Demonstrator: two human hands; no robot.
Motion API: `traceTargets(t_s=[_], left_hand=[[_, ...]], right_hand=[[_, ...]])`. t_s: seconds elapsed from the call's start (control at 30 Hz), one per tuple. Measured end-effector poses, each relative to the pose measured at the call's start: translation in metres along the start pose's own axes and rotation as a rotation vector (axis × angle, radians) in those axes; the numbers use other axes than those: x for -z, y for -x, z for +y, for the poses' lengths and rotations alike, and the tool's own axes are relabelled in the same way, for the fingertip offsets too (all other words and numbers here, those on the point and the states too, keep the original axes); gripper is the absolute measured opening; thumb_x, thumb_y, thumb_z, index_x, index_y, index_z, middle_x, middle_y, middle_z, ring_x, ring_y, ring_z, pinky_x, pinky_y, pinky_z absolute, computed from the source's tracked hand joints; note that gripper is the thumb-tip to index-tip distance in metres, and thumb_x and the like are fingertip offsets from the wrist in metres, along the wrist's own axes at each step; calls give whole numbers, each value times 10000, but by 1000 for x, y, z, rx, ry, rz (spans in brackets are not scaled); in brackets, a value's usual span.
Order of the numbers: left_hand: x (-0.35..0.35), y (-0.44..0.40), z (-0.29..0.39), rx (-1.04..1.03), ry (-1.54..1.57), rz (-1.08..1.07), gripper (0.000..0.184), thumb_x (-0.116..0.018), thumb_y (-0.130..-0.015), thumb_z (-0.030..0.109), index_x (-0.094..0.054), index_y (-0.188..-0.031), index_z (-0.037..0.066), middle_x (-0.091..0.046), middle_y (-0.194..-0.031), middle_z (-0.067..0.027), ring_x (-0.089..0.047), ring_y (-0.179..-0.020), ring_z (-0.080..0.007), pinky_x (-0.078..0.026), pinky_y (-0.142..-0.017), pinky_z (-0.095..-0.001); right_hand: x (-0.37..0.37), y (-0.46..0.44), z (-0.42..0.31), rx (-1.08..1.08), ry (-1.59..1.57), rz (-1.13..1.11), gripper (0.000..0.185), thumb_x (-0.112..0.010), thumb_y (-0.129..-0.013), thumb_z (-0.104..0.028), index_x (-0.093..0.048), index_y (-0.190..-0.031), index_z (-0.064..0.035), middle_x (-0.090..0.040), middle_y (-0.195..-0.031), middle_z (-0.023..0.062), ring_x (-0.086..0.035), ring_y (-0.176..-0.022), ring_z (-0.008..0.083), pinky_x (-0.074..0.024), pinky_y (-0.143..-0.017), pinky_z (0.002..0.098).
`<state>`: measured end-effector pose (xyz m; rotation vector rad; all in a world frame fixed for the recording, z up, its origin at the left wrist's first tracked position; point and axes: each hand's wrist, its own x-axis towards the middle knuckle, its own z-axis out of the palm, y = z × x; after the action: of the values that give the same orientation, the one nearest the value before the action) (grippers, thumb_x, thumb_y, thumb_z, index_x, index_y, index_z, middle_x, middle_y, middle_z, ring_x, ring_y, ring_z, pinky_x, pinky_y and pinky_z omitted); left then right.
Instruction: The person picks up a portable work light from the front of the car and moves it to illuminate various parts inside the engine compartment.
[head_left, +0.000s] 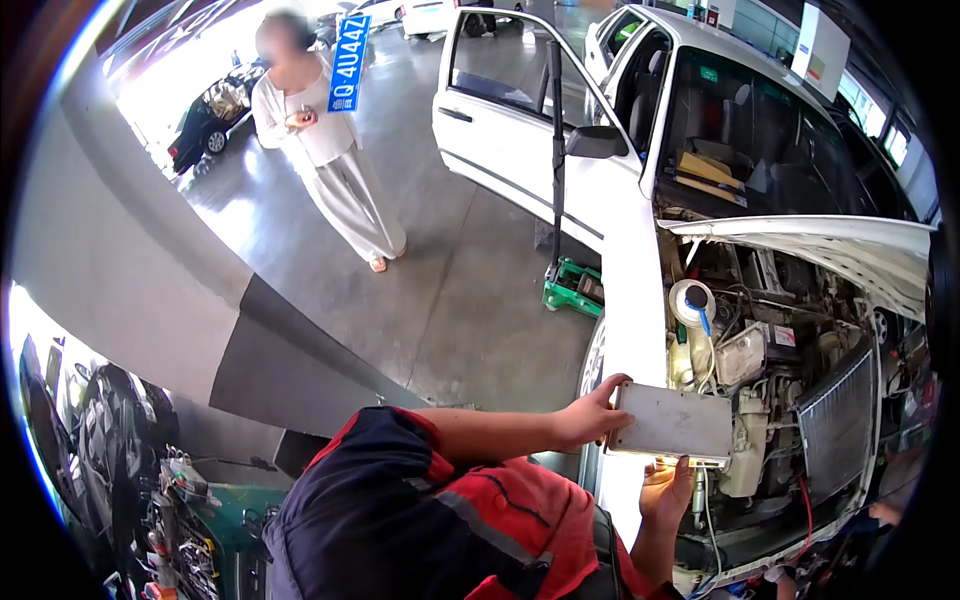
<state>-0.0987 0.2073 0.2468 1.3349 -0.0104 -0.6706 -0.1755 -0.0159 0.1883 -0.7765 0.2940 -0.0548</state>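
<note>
A flat, grey rectangular box [672, 424] with small screws or holes at its corners is held level over the near side of an open engine bay [770, 400]. My left hand [597, 412] grips its left end, thumb on top. From below, my right hand [667, 490] holds the near edge with bent fingers. Bright light shows under the box on the white fender [632, 300]. Just beyond the box sits a round white reservoir [690, 303] with a dark cap and a blue strip. The box's underside is hidden.
A white car [540, 185] stands with its front door open and hood [830, 240] raised. A green floor jack [573, 287] is beside the front wheel. A person in white [320, 130] stands further off near a blue number plate [348, 65]. Another person's hand [884, 513] shows at right.
</note>
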Motion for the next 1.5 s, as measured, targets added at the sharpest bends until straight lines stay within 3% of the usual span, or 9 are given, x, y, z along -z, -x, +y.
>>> traceTargets(t_s=[0.17,0.23,0.33,0.4,0.5,0.57,0.63,1.17,1.5], left_hand=[[5,2,-2,41,-141,6,560,-659,-855,190,-328,-1283,45,-567,-863,-120,-520,-694,-144,-436,-583,-286],[5,1,10,97,-184,-13,524,-661,-858,202,-354,-1249,36,-567,-849,-114,-524,-681,-140,-436,-564,-284],[12,-19,-6,148,-232,-140,449,-657,-864,288,-433,-1137,10,-560,-799,-85,-533,-663,-131,-433,-532,-280],[5,-26,-12,127,-344,-208,427,-648,-864,331,-470,-1065,-1,-556,-793,-72,-542,-663,-140,-433,-529,-281],[-10,-26,-3,85,-237,-259,545,-636,-872,352,-431,-1237,3,-600,-969,-149,-611,-793,-189,-483,-595,-320],[-19,-17,27,183,-195,-329,600,-611,-895,271,-363,-1345,-39,-588,-1109,-147,-576,-986,-201,-485,-822,-340],[-15,-29,17,114,-203,-391,609,-611,-896,297,-362,-1357,-14,-593,-1064,-145,-593,-904,-180,-515,-687,-316],[-21,-61,35,121,-507,-319,621,-606,-897,298,-356,-1372,-14,-578,-1165,-162,-568,-1030,-192,-470,-865,-324],[-3,-79,24,28,-450,-350,591,-605,-895,296,-365,-1364,27,-604,-1082,-146,-600,-942,-190,-499,-787,-318]], right_hand=[[3,5,1,-5,26,-91,314,-606,-901,-259,-470,-1162,-149,-534,-1104,7,-513,-886,173,-419,-728,343],[-5,8,-2,-8,-83,-106,430,-625,-863,-168,-476,-1260,-92,-538,-1236,58,-499,-1152,244,-414,-981,441],[1,7,-7,31,-61,-261,552,-627,-848,-237,-422,-1322,-42,-504,-1293,79,-472,-1196,237,-348,-1043,420],[0,6,-12,39,-32,-281,581,-617,-848,-277,-411,-1329,-25,-496,-1297,94,-466,-1201,248,-343,-1046,424],[-9,3,-19,-27,-61,-258,662,-604,-837,-363,-380,-1344,-2,-470,-1315,120,-438,-1222,293,-315,-1063,451],[-36,6,-29,18,-86,-328,704,-590,-838,-391,-340,-1371,-4,-437,-1350,132,-421,-1239,302,-305,-1069,460],[-30,1,-29,-10,-101,-319,706,-563,-854,-406,-318,-1383,-8,-422,-1360,139,-413,-1246,307,-307,-1065,463],[-28,-31,-19,-22,-273,-189,606,-443,-920,-430,-362,-1359,-21,-466,-1313,129,-456,-1202,291,-357,-1014,449],[-25,-55,-12,-50,-202,-214,637,-505,-896,-440,-350,-1380,-57,-450,-1340,104,-437,-1220,282,-336,-1033,448]])
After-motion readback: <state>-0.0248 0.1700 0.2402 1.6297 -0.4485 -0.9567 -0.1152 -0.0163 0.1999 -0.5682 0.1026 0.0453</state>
